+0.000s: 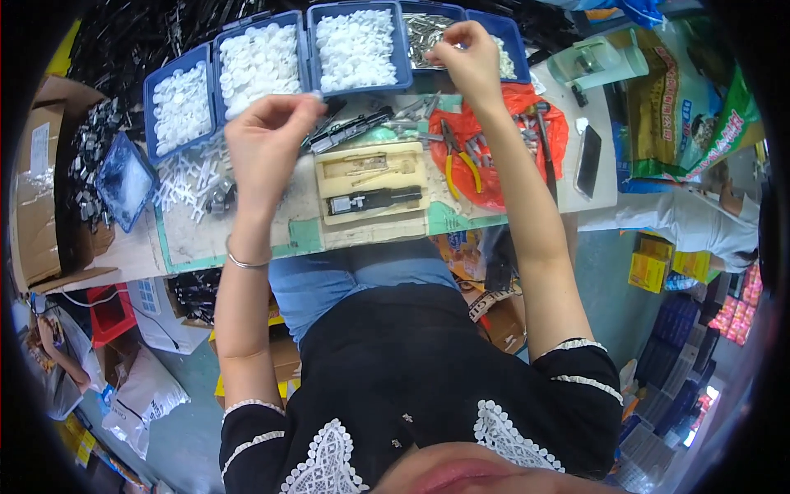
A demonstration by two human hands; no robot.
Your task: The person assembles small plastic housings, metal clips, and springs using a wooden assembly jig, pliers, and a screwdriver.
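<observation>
My left hand point(267, 140) is raised over the near edge of the bin of white round plastic pieces point(262, 66), thumb and fingertips pinched together. Whatever lies in that pinch is too small to name. Above the bin of small silvery metal parts point(424, 37), my right hand point(471, 62) has its thumb and forefinger closed; anything between them cannot be made out. A cream fixture block point(370, 156) sits in front of me, with a black and silver elongated part point(374, 201) lying in its nearer slot. Beyond the block are more black elongated parts point(354, 130).
Pliers with yellow handles point(461, 160) and a hammer point(546, 144) rest on a red plastic bag point(555, 136). To the right lies a phone point(587, 160). White plastic pieces point(191, 185) are heaped on the left, near a blue tray point(126, 181). Black parts point(140, 33) pile up behind the bins.
</observation>
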